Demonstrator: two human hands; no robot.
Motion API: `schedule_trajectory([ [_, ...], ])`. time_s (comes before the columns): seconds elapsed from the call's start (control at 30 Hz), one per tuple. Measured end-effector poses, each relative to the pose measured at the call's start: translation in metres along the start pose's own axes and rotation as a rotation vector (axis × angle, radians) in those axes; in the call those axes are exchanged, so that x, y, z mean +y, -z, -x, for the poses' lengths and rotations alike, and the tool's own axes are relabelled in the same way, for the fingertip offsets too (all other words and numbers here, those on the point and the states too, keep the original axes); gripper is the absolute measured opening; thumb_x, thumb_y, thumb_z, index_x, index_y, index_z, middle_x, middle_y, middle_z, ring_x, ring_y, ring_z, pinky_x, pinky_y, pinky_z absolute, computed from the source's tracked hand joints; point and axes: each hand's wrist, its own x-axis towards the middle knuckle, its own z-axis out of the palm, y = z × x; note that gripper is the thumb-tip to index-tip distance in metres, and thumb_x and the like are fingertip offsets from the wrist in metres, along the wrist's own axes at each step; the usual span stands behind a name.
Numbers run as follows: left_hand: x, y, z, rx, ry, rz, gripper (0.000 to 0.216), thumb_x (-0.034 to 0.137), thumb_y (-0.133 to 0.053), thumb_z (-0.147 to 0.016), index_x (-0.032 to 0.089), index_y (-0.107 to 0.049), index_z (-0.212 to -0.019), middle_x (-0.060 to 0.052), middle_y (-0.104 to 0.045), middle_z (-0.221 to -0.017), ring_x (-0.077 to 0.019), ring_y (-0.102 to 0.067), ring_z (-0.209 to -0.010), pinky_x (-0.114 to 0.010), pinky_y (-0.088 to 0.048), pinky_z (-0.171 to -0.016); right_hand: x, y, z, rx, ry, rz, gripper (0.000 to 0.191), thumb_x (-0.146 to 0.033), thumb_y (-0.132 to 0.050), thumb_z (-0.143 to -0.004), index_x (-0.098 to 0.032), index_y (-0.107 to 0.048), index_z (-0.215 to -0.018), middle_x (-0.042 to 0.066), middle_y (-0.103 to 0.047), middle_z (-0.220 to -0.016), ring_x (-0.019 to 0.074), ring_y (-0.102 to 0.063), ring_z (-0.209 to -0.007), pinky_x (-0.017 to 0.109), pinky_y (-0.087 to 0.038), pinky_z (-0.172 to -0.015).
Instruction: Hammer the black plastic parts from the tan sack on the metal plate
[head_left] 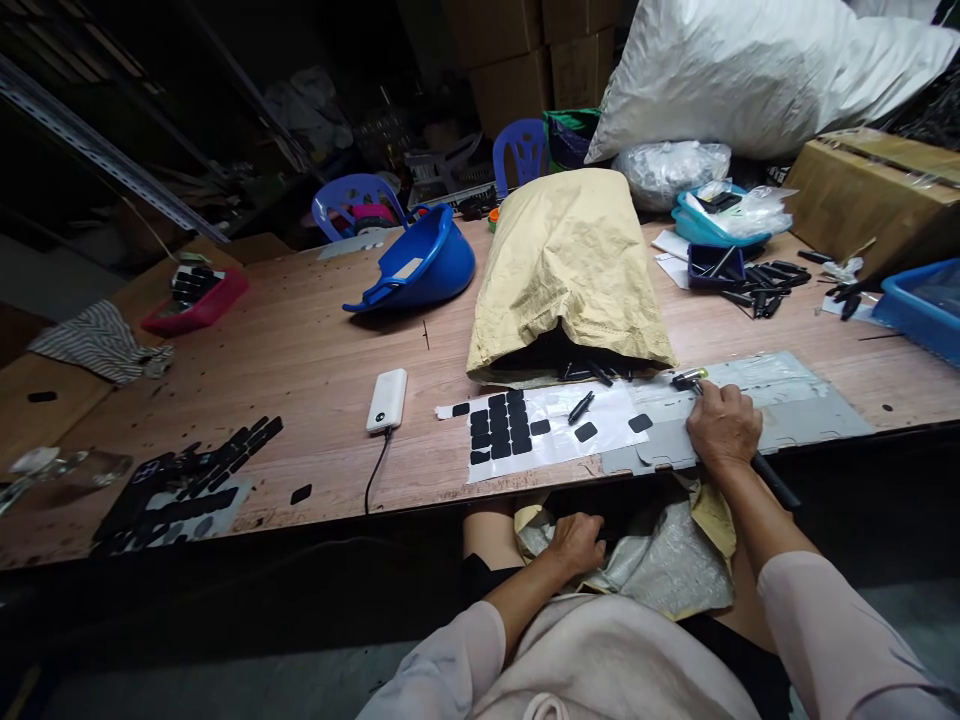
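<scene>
My right hand [724, 425] is closed round the black handle of a hammer [776, 483], resting over a grey board [817, 412] at the table's front edge. The metal head with a yellowish face points away from me. My left hand [579, 543] is low over my lap, fingers curled, at the mouth of a silver-lined paper bag [671, 560]; what it holds, if anything, is hidden. Left of the board lies a white sheet [555, 460] with rows of black rounded patches [499, 425] and a slim black tube-like piece [580, 407].
A big tan paper sack [574, 240] lies open toward me with black pieces in its mouth. A white power bank [388, 400] with a cable, a tilted blue basin [431, 260], a red tray [196, 305] and a cardboard box [877, 200] stand around the table.
</scene>
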Motion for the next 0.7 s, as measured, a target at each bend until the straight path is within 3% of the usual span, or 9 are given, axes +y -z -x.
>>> schedule_trajectory([
  [0.1, 0.000, 0.001, 0.002, -0.074, 0.006, -0.027, 0.026, 0.028, -0.071, -0.090, 0.024, -0.077, -0.115, -0.010, -0.080, -0.108, -0.0324, -0.077, -0.104, -0.043, -0.062, -0.090, -0.001, 0.001, 0.000, 0.004, -0.002, 0.009, 0.036, -0.025, -0.049, -0.103, -0.014, -0.073, -0.127, 0.015, -0.063, -0.101, 0.0239, -0.045, -0.087, 0.037, -0.017, -0.073],
  [0.17, 0.005, 0.003, 0.008, -0.032, -0.103, -0.016, 0.027, 0.031, -0.073, -0.090, 0.025, -0.076, -0.116, -0.009, -0.079, -0.113, -0.0301, -0.076, -0.106, -0.041, -0.061, -0.092, 0.000, 0.000, 0.000, 0.005, 0.003, 0.012, 0.036, -0.024, -0.049, -0.102, -0.014, -0.073, -0.127, 0.015, -0.062, -0.101, 0.0242, -0.045, -0.088, 0.037, -0.018, -0.073],
  [0.3, 0.021, 0.024, 0.016, 0.281, -0.473, 0.063, 0.015, 0.032, -0.068, -0.097, 0.024, -0.077, -0.105, -0.007, -0.076, -0.097, -0.0237, -0.073, -0.092, -0.036, -0.060, -0.086, 0.001, -0.002, 0.001, 0.009, 0.013, 0.011, 0.038, -0.023, -0.057, -0.095, -0.014, -0.073, -0.128, 0.015, -0.062, -0.101, 0.0247, -0.046, -0.090, 0.037, -0.021, -0.074],
  [0.37, 0.027, 0.049, 0.011, 0.506, -0.517, 0.140, 0.017, 0.031, -0.063, -0.101, 0.024, -0.077, -0.103, -0.008, -0.073, -0.089, -0.0227, -0.070, -0.085, -0.037, -0.058, -0.083, 0.002, -0.002, 0.001, 0.007, 0.010, 0.006, 0.038, -0.023, -0.058, -0.094, -0.014, -0.073, -0.127, 0.016, -0.062, -0.101, 0.0252, -0.046, -0.090, 0.038, -0.021, -0.074],
  [0.43, 0.027, 0.081, -0.001, 0.729, -0.417, 0.222, 0.018, 0.030, -0.060, -0.102, 0.024, -0.076, -0.105, -0.008, -0.072, -0.089, -0.0238, -0.069, -0.087, -0.038, -0.057, -0.084, 0.001, -0.002, 0.001, 0.003, 0.005, 0.003, 0.038, -0.023, -0.055, -0.096, -0.014, -0.073, -0.127, 0.016, -0.062, -0.102, 0.0257, -0.046, -0.090, 0.038, -0.021, -0.074],
  [0.5, 0.021, 0.114, -0.019, 0.891, -0.224, 0.285, 0.014, 0.027, -0.064, -0.100, 0.023, -0.075, -0.108, -0.008, -0.071, -0.093, -0.0252, -0.068, -0.092, -0.039, -0.056, -0.086, 0.001, -0.001, 0.000, -0.001, 0.003, -0.002, 0.037, -0.023, -0.052, -0.098, -0.014, -0.073, -0.127, 0.017, -0.063, -0.103, 0.0260, -0.046, -0.090, 0.038, -0.022, -0.073],
  [0.6, 0.007, 0.149, -0.046, 0.945, 0.008, 0.341, 0.017, 0.025, -0.075, -0.092, 0.024, -0.074, -0.108, -0.006, -0.068, -0.098, -0.0265, -0.065, -0.097, -0.040, -0.056, -0.088, 0.000, 0.000, 0.001, -0.012, 0.003, -0.008, 0.037, -0.023, -0.056, -0.096, -0.014, -0.073, -0.127, 0.017, -0.063, -0.104, 0.0262, -0.047, -0.091, 0.037, -0.024, -0.074],
  [0.7, -0.003, 0.161, -0.059, 0.899, 0.082, 0.349, 0.010, 0.024, -0.081, -0.088, 0.024, -0.074, -0.096, -0.005, -0.067, -0.099, -0.0262, -0.064, -0.101, -0.038, -0.054, -0.089, -0.001, 0.001, 0.001, -0.030, -0.001, -0.001, 0.038, -0.022, -0.058, -0.095, -0.015, -0.072, -0.129, 0.016, -0.063, -0.105, 0.0259, -0.049, -0.092, 0.037, -0.026, -0.076],
])
